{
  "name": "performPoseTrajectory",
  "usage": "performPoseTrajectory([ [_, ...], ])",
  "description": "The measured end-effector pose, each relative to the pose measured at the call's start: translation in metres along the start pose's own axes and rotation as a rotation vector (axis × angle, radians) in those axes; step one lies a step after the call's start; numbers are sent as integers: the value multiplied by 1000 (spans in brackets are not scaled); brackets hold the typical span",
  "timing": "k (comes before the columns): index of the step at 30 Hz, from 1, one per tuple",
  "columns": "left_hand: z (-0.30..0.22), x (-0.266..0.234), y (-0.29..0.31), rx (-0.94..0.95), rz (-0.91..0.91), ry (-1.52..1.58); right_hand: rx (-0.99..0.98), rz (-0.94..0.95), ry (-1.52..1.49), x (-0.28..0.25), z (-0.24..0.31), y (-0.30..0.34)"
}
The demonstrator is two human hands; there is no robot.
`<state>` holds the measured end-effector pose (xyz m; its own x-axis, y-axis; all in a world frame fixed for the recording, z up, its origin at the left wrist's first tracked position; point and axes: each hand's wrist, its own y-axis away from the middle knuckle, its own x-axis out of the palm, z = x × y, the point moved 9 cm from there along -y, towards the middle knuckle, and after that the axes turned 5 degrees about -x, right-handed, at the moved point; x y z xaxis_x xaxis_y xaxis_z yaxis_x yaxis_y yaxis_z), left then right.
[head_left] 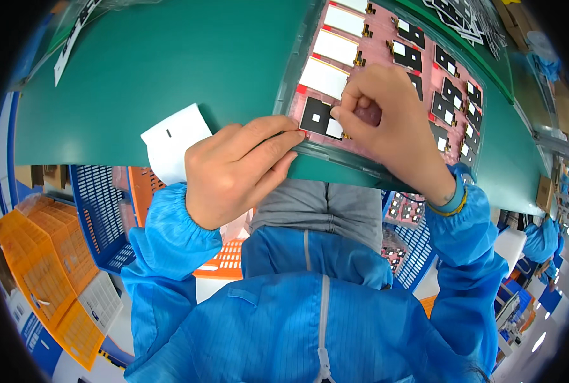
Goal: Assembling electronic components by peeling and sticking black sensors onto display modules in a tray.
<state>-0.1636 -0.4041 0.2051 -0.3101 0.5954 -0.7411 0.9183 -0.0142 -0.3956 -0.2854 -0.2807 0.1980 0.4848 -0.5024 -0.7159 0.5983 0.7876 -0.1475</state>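
At the near left corner of a clear plastic tray (286, 96) lies a small flat panel with a black sticker (314, 117) that has a white square. My left hand (233, 163) is closed, its fingertips pinching at the panel's lower left corner by a red tab (302, 133). Over the panel's right edge my right hand (393, 112) is curled, thumb and index finger pinched together; what sits between them is too small to make out. Several white-faced panels (323, 78) with red tabs and gold-edged connectors line the tray's left column, beyond the black-stickered one.
More panels with black stickers (448, 108) fill the tray's right side on pink lining. A white sheet (177, 143) lies on the green table (233, 57) left of my left hand. Cut black-and-white sheets (460, 19) pile up far right. Blue (99, 210) and orange crates (48, 255) stand below.
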Motion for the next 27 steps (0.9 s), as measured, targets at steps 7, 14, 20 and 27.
performPoseTrajectory([
  [7, 2, -16, -13, -69, 52, 94, -263, -188, 571, -15, 46, 5],
  [14, 16, -6, -51, -139, 40, -64, -282, -211, 473, -9, 41, 20],
  [20, 11, -10, -49, -97, -73, -19, -285, -220, 475, -5, 41, 19],
  [27, 3, -46, -24, -486, 43, 388, -334, -186, 41, -15, 83, 41],
])
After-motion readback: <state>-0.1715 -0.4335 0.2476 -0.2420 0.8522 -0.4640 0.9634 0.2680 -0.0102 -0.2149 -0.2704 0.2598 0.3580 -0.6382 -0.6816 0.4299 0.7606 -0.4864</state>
